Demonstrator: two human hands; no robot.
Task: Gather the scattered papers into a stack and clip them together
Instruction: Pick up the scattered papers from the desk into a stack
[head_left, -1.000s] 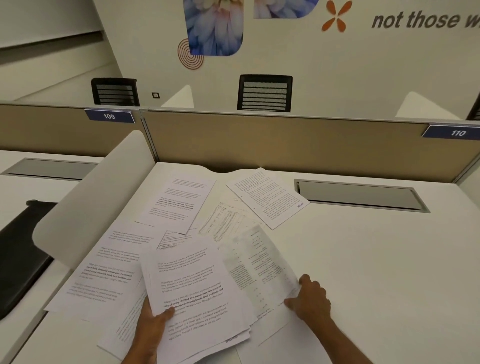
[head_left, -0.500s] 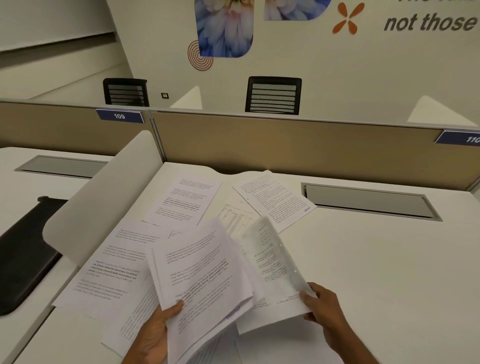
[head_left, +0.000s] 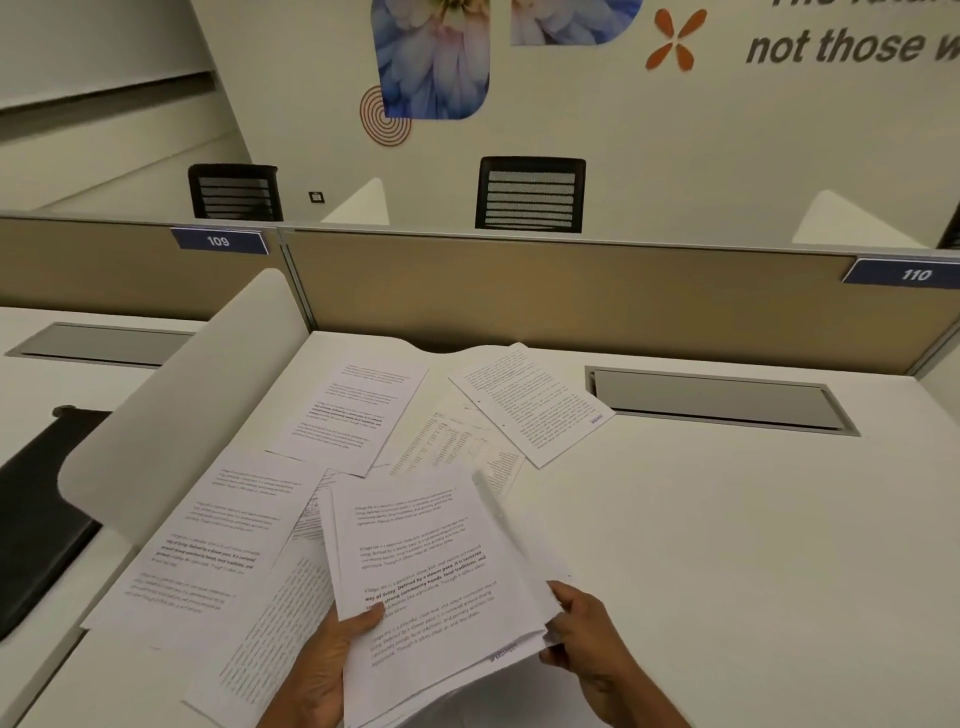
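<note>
I hold a small stack of printed papers (head_left: 421, 561) above the near edge of the white desk (head_left: 727, 545). My left hand (head_left: 327, 670) grips its lower left side, thumb on the top page. My right hand (head_left: 587, 639) pinches the stack's right edge. Loose sheets lie scattered on the desk: one at the left (head_left: 208, 540), one under it at the front (head_left: 270, 639), one further back (head_left: 353, 410), a table-printed sheet (head_left: 457, 441) and a dense text page (head_left: 535, 405) at the back. No clip is visible.
A curved white divider (head_left: 171, 415) rises left of the papers. A tan partition (head_left: 571, 296) closes the back of the desk, with a grey cable hatch (head_left: 717, 400) at the right. A black item (head_left: 36, 514) lies on the neighbouring desk at left.
My right hand lifted the table-printed sheet from the desk and brought it left against the stack. Both hands now hold the stack together, raised off the desk.
</note>
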